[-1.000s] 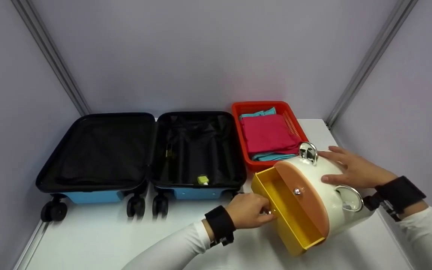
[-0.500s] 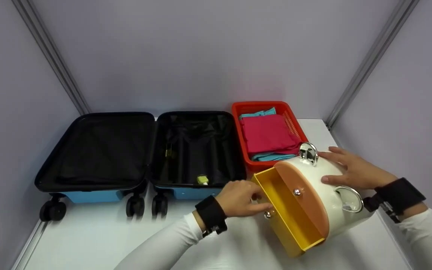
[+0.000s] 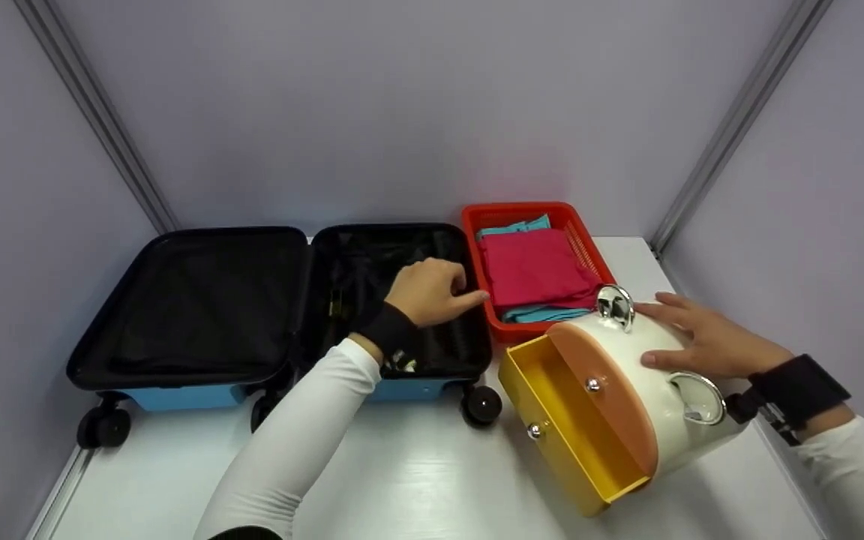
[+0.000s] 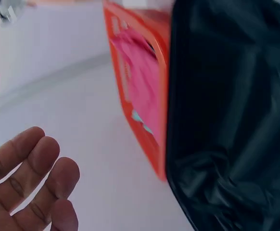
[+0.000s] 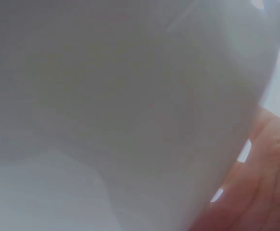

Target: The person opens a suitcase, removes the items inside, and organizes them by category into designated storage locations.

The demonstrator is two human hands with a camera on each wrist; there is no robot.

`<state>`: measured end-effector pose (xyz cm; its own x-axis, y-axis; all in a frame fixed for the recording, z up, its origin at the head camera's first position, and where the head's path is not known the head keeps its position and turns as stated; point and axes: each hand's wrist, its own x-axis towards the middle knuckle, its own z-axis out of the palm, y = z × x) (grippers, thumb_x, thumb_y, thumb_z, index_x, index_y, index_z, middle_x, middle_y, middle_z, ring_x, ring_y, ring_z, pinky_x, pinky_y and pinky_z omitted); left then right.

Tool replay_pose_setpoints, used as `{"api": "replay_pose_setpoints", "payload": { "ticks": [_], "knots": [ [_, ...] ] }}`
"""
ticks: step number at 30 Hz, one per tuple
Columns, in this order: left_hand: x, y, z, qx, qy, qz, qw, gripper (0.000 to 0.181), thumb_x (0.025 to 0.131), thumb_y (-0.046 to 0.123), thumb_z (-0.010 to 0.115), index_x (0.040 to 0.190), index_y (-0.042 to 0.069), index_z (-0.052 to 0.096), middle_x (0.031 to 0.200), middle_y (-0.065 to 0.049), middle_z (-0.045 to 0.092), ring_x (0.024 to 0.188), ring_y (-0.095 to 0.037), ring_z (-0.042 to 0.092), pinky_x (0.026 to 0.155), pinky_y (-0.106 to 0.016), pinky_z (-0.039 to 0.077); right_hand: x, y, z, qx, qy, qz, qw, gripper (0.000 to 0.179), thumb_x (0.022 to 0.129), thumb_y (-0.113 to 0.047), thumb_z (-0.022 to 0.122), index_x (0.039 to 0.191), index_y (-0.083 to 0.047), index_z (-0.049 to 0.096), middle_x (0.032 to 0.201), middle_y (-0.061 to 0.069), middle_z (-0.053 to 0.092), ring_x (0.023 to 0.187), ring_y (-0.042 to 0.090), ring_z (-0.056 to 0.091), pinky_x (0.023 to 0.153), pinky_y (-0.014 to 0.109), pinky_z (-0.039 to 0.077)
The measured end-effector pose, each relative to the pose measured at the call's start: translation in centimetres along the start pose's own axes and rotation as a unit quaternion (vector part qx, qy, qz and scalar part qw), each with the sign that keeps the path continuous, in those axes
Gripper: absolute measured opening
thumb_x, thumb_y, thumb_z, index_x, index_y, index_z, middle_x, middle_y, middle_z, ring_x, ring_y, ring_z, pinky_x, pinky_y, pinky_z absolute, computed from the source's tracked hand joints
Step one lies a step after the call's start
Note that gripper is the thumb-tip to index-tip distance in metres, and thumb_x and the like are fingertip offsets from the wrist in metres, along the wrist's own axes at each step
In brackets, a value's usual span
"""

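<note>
My left hand [image 3: 432,291] is over the right half of an opened suitcase [image 3: 402,240], beside a red basket [image 3: 544,207]. In the left wrist view its fingers [image 4: 43,154] are apart, loosely bent and hold nothing. Folded pink cloth [image 3: 537,266] lies in the basket on top of blue cloth [image 3: 541,313]. My right hand [image 3: 713,337] rests with spread fingers on a rounded white storage box [image 3: 676,450] with an orange front and silver loops. Its yellow drawer [image 3: 563,454] is pulled out, with a silver knob [image 3: 535,431] on it. The white shell fills most of the right wrist view.
The suitcase's other half [image 3: 199,307] lies flat to the left, black inside and blue outside. Black wheels [image 3: 482,405] stick out toward the front. All stand on a white table [image 3: 402,480] between grey panel walls [image 3: 417,112].
My left hand has let go of the drawer knob and moved up and left, over the suitcase beside the basket. The right hand and the pulled-out drawer have stayed put.
</note>
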<state>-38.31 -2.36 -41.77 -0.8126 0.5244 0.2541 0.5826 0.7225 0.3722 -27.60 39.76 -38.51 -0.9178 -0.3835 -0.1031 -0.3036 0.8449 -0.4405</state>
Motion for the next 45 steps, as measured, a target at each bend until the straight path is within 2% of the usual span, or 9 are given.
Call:
{"api": "replay_pose_setpoints", "payload": {
  "ticks": [4, 9, 12, 19, 27, 33, 40, 42, 45],
  "knots": [
    [1.3, -2.2, 0.5, 0.048, -0.064, -0.019, 0.9966, 0.044, 0.1, 0.055, 0.075, 0.091, 0.011, 0.074, 0.084, -0.006, 0.073, 0.075, -0.024, 0.067, 0.071, -0.04, 0.052, -0.1, -0.1, 0.2, -0.003, 0.004, -0.007, 1.0, 0.08, 0.095, -0.039, 0.084, 0.161, -0.011, 0.051, 0.169, 0.037, 0.032, 0.151, 0.067, 0.031, 0.113, 0.086, 0.03],
    [2.1, -5.0, 1.7, 0.114, -0.156, -0.036, 0.9806, 0.037, 0.098, 0.047, 0.081, 0.086, 0.013, 0.074, 0.079, -0.002, 0.072, 0.074, -0.022, 0.068, 0.074, -0.041, 0.056, 0.0, -0.3, 0.5, -0.003, 0.003, -0.007, 1.0, 0.08, 0.094, -0.038, 0.085, 0.161, -0.011, 0.05, 0.169, 0.036, 0.031, 0.15, 0.068, 0.033, 0.112, 0.086, 0.032],
    [1.6, -6.1, 2.2, 0.127, -0.186, -0.04, 0.9735, 0.034, 0.095, 0.043, 0.084, 0.085, 0.012, 0.076, 0.079, -0.002, 0.073, 0.074, -0.022, 0.069, 0.075, -0.04, 0.058, -0.1, -0.6, 0.5, 0.0, 0.0, -0.005, 1.0, 0.08, 0.095, -0.039, 0.084, 0.162, -0.012, 0.05, 0.17, 0.036, 0.03, 0.151, 0.068, 0.032, 0.112, 0.087, 0.031],
    [-0.6, -7.5, 3.0, 0.118, -0.262, -0.064, 0.9557, 0.028, 0.093, 0.035, 0.089, 0.111, 0.015, 0.086, 0.114, -0.008, 0.082, 0.102, -0.031, 0.077, 0.095, -0.049, 0.062, -0.4, -0.9, 0.5, 0.003, -0.002, -0.004, 1.0, 0.081, 0.096, -0.042, 0.083, 0.163, -0.012, 0.049, 0.171, 0.036, 0.028, 0.152, 0.069, 0.029, 0.111, 0.088, 0.03],
    [-1.2, -7.4, 3.5, 0.162, -0.305, -0.078, 0.9355, 0.039, 0.088, 0.036, 0.092, 0.115, 0.011, 0.082, 0.118, -0.012, 0.08, 0.105, -0.034, 0.076, 0.096, -0.05, 0.062, -0.3, -1.1, 0.4, -0.003, -0.002, -0.005, 1.0, 0.081, 0.096, -0.043, 0.083, 0.163, -0.013, 0.049, 0.171, 0.035, 0.03, 0.153, 0.067, 0.029, 0.113, 0.087, 0.029],
    [-1.6, -8.5, 4.7, 0.113, -0.342, -0.109, 0.9264, 0.033, 0.083, 0.033, 0.097, 0.104, 0.011, 0.085, 0.108, -0.008, 0.083, 0.097, -0.029, 0.077, 0.091, -0.045, 0.063, -0.3, -1.1, 0.5, -0.002, 0.002, -0.007, 1.0, 0.08, 0.095, -0.039, 0.085, 0.162, -0.012, 0.051, 0.17, 0.036, 0.032, 0.152, 0.067, 0.031, 0.113, 0.087, 0.029],
    [-2.0, -10.3, 6.4, 0.098, -0.389, -0.137, 0.9056, 0.027, 0.085, 0.026, 0.094, 0.106, 0.011, 0.085, 0.113, -0.007, 0.082, 0.101, -0.027, 0.074, 0.094, -0.043, 0.062, -0.2, -1.0, 0.7, 0.003, 0.004, -0.012, 0.9999, 0.08, 0.093, -0.036, 0.086, 0.16, -0.01, 0.052, 0.168, 0.038, 0.033, 0.151, 0.067, 0.033, 0.113, 0.086, 0.03],
    [-1.8, -10.6, 6.7, 0.1, -0.394, -0.133, 0.9041, 0.022, 0.085, 0.022, 0.093, 0.103, 0.011, 0.085, 0.111, -0.007, 0.082, 0.099, -0.028, 0.075, 0.092, -0.043, 0.062, -0.2, -0.9, 0.7, 0.001, 0.004, -0.011, 0.9999, 0.08, 0.093, -0.036, 0.086, 0.161, -0.01, 0.052, 0.168, 0.037, 0.033, 0.151, 0.067, 0.033, 0.113, 0.086, 0.03],
    [-1.5, -11.9, 8.2, 0.105, -0.379, -0.118, 0.912, 0.012, 0.081, 0.018, 0.091, 0.09, 0.014, 0.084, 0.099, -0.003, 0.081, 0.089, -0.025, 0.072, 0.082, -0.042, 0.061, -0.1, -0.9, 0.6, -0.002, 0.004, -0.01, 0.9999, 0.08, 0.093, -0.037, 0.086, 0.161, -0.011, 0.052, 0.168, 0.037, 0.033, 0.15, 0.067, 0.034, 0.112, 0.087, 0.03]
  ]
}}
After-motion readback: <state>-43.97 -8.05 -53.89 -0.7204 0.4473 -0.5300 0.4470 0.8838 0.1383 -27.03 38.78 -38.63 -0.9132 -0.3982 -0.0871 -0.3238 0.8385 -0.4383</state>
